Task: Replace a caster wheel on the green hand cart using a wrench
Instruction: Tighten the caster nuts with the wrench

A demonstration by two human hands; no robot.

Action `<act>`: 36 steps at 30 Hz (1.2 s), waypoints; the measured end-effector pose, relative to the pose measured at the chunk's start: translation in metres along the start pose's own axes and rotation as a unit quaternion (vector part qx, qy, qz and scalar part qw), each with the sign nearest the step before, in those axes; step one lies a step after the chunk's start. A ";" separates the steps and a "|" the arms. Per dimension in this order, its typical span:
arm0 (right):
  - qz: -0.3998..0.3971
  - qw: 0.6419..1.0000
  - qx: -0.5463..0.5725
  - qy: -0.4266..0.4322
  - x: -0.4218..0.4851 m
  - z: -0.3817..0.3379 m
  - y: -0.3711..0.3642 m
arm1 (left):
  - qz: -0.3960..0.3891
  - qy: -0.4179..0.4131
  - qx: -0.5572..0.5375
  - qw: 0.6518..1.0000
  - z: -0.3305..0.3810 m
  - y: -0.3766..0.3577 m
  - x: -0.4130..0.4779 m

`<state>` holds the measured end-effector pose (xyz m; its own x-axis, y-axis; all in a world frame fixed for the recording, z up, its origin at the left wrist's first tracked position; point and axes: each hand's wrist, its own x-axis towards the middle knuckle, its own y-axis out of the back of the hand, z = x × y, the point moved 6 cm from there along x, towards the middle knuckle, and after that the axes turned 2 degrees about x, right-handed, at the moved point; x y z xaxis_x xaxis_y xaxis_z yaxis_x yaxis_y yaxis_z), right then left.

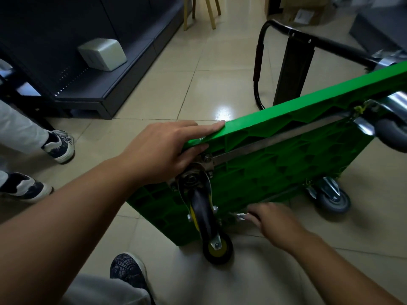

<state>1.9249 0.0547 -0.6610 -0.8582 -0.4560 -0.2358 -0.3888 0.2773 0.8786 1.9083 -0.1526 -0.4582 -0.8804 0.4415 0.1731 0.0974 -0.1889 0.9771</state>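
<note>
The green hand cart (275,168) stands tipped on its side edge, its ribbed underside facing me. My left hand (167,148) grips the cart's top near corner, fingers over the edge. Just below it a black caster with a yellow hub (209,219) sits on its metal mounting plate. My right hand (271,219) is closed on a metal wrench (241,216) whose head points at the caster's lower bolts. Grey casters show at the lower far corner (332,198) and the upper right (389,130).
The cart's black folding handle (259,62) rests on the tiled floor behind. A dark shelf unit (92,84) holding a white box (102,54) stands at left. Another person's shoes (59,146) are at left; my shoe (128,269) is below.
</note>
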 end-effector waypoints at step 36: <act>0.294 0.916 0.260 0.077 0.025 -0.031 0.063 | -0.009 0.004 -0.006 1.000 -0.001 -0.001 0.001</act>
<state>1.8891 0.0348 -0.5984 -0.9287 -0.2007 0.3117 -0.0154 0.8610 0.5084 1.9068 -0.1526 -0.4589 -0.8860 0.4376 0.1535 0.0754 -0.1906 0.9788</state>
